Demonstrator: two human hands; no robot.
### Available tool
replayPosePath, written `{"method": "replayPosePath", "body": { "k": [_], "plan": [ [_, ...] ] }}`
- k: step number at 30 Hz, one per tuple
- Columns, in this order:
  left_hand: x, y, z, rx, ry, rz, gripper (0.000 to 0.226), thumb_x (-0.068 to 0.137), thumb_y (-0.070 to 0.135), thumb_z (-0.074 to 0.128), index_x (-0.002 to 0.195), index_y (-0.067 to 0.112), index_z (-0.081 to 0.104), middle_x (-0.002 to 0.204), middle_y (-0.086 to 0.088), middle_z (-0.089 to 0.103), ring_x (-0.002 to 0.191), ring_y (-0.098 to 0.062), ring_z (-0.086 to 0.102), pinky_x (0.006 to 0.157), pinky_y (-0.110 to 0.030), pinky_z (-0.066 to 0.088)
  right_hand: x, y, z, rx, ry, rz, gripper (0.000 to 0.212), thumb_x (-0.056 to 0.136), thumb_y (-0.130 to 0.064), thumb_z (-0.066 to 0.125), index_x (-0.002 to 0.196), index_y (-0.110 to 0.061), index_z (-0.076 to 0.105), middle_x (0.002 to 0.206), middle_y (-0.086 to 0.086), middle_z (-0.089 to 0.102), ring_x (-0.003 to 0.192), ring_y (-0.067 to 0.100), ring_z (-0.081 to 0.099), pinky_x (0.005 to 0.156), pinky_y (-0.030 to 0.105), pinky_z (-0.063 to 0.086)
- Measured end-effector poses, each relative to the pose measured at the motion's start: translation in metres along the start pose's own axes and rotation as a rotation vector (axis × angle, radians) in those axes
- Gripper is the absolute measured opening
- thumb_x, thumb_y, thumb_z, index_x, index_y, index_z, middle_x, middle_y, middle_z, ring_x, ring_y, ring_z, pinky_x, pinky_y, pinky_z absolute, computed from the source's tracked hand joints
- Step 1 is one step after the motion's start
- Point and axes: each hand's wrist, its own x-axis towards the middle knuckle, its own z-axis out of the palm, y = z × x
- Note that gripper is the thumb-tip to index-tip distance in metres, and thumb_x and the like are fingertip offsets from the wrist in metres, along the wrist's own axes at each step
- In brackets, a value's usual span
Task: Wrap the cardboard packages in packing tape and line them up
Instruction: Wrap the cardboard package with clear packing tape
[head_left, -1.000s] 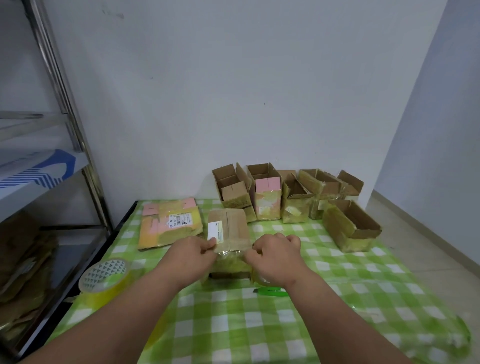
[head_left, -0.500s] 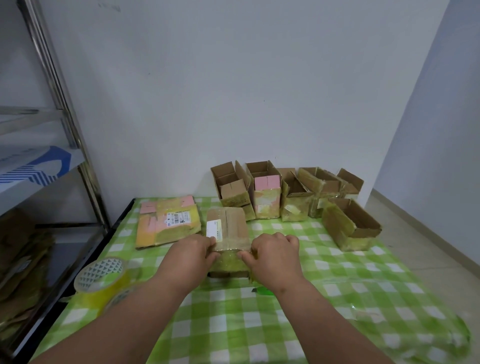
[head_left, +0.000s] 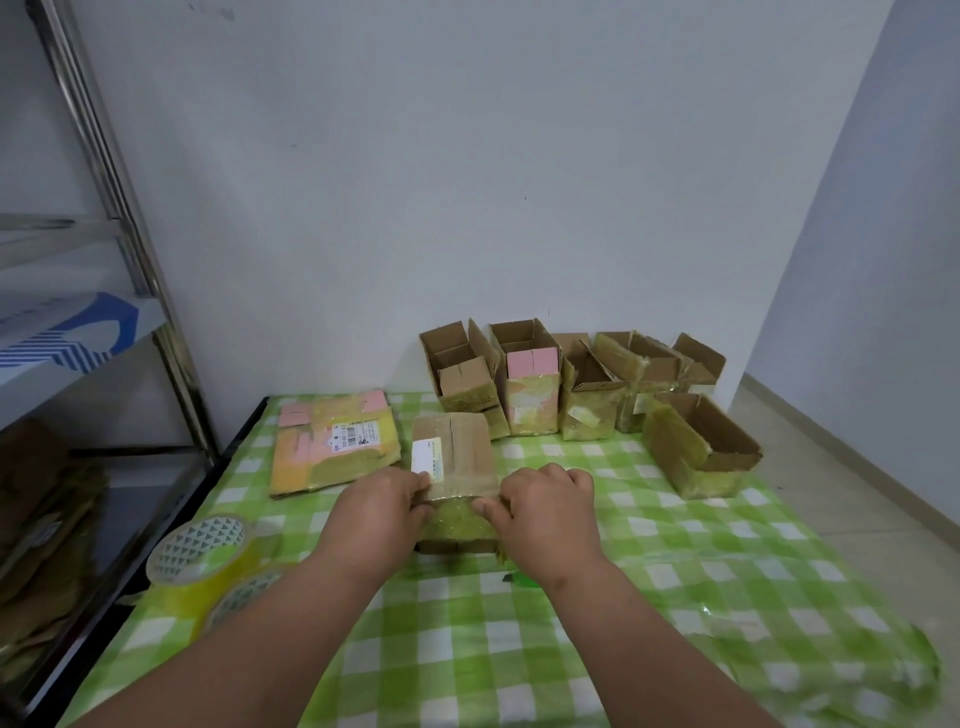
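A closed cardboard package (head_left: 457, 457) with a white label lies in the middle of the green checked table (head_left: 649, 597). Yellowish tape covers its near end. My left hand (head_left: 376, 506) grips its near left corner and my right hand (head_left: 545, 509) grips its near right corner, fingers pressed on the taped end. Two rolls of yellowish packing tape (head_left: 205, 558) sit at the table's left edge, partly behind my left forearm. A flat taped package (head_left: 335, 441) with pink patches lies to the left of the held one.
A row of open cardboard boxes (head_left: 545, 384) stands along the wall, with one more open box (head_left: 698, 449) on its side at the right. A green object (head_left: 522, 579) peeks out under my right wrist. A metal shelf rack (head_left: 119, 218) stands at the left.
Both hands have shifted slightly along the package's near end, pressing the tape. The camera has come a little closer and lower.
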Motion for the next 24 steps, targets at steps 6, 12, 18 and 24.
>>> {"method": "replayPosePath", "body": {
  "k": [6,12,18,24],
  "plan": [
    [0.001,0.001,-0.010,-0.051,-0.132,-0.053,0.043,0.089,0.032,0.062,0.132,0.026,0.060,0.080,0.014,0.062,0.069,-0.001,0.056,0.055,-0.014,0.037,-0.002,0.003,-0.004,0.017,-0.065,-0.041,0.034,0.084,-0.058,0.039,0.070,-0.028,0.045,0.084,-0.010,0.055,0.089,0.017,0.044,0.096,0.041,0.028],
    [-0.004,0.003,-0.013,-0.020,-0.136,-0.088,0.040,0.098,0.022,0.055,0.137,0.028,0.055,0.113,0.001,0.068,0.076,-0.010,0.056,0.066,-0.021,0.042,0.000,-0.002,-0.010,-0.005,-0.100,-0.017,0.030,0.095,-0.050,0.049,0.074,-0.028,0.046,0.087,-0.009,0.056,0.098,0.020,0.049,0.095,0.040,0.028],
    [-0.004,0.011,-0.017,-0.004,-0.183,-0.111,0.046,0.093,0.017,0.053,0.138,0.026,0.055,0.105,0.000,0.067,0.081,-0.014,0.057,0.062,-0.020,0.040,-0.004,-0.001,-0.011,-0.026,-0.108,-0.016,0.039,0.089,-0.060,0.041,0.071,-0.026,0.047,0.081,-0.008,0.053,0.095,0.021,0.050,0.095,0.042,0.030],
    [-0.003,0.022,-0.020,0.087,-0.159,-0.092,0.031,0.091,0.038,0.062,0.116,0.020,0.069,0.098,-0.001,0.071,0.089,-0.018,0.065,0.076,-0.029,0.053,0.000,-0.013,-0.009,-0.118,-0.074,0.050,0.060,0.085,-0.079,0.034,0.075,-0.023,0.055,0.084,-0.003,0.063,0.093,0.022,0.053,0.088,0.041,0.034]
  ]
}}
